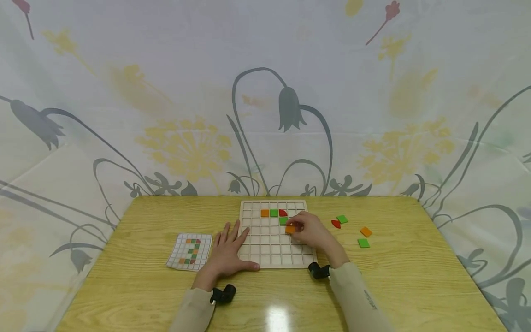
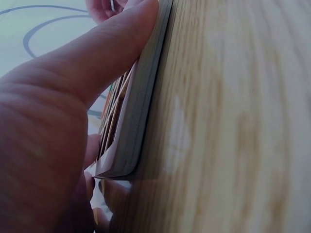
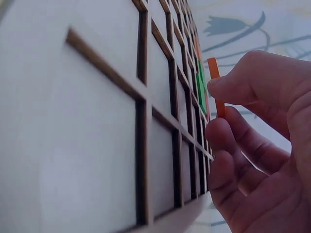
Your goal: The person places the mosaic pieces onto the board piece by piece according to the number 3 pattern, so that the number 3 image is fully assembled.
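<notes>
A pale wooden grid board [image 1: 265, 262] lies on the table. Between thumb and fingers, my right hand [image 1: 313, 233] pinches a square orange tile [image 1: 290, 229] over the board's right half. The right wrist view has this tile edge-on, standing off the grid. In the upper rows sit an orange tile [image 1: 264, 213], a green tile [image 1: 274, 213] and a red rounded piece [image 1: 283, 213], with another green tile [image 1: 284, 221] below the red one. My left hand [image 1: 227, 256] is spread at the board's left side, its thumb [image 2: 112, 46] along the front edge.
A paper card [image 1: 176, 251] with a printed grid of coloured shapes lies left of my left hand. Right of the board are loose pieces: a green tile [image 1: 342, 219], a red piece [image 1: 336, 224], an orange tile [image 1: 366, 232] and another green tile [image 1: 363, 243].
</notes>
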Available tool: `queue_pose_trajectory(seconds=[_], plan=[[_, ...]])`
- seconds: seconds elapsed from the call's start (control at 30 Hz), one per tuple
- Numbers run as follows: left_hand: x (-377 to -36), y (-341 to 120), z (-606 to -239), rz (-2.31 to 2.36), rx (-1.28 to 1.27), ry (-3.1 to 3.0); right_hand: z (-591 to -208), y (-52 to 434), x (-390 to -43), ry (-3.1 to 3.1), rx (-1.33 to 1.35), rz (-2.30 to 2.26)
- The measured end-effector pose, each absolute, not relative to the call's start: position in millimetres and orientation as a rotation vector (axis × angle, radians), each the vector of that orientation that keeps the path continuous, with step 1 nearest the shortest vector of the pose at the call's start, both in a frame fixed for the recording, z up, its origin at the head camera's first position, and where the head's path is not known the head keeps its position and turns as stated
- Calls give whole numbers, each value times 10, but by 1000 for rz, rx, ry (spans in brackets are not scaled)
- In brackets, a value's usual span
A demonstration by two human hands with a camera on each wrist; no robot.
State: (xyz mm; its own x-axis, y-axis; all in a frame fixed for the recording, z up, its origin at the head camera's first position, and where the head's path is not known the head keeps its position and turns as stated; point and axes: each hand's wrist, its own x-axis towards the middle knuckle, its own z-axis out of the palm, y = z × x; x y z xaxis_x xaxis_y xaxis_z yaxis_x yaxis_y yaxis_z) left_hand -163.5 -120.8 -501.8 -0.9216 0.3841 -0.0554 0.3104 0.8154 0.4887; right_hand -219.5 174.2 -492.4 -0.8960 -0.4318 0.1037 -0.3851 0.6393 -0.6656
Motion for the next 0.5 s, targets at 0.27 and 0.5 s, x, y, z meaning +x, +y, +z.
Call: queue_pose_trajectory(seconds=[0.27, 0.5], plan=[[-1642, -1209, -5044, 728, 563, 2843, -4976, 1667, -2251, 2727, -656, -1126], [-1641, -1224, -5029, 725, 548, 2837, -4999, 1651, -2250, 2706, -624, -1160]])
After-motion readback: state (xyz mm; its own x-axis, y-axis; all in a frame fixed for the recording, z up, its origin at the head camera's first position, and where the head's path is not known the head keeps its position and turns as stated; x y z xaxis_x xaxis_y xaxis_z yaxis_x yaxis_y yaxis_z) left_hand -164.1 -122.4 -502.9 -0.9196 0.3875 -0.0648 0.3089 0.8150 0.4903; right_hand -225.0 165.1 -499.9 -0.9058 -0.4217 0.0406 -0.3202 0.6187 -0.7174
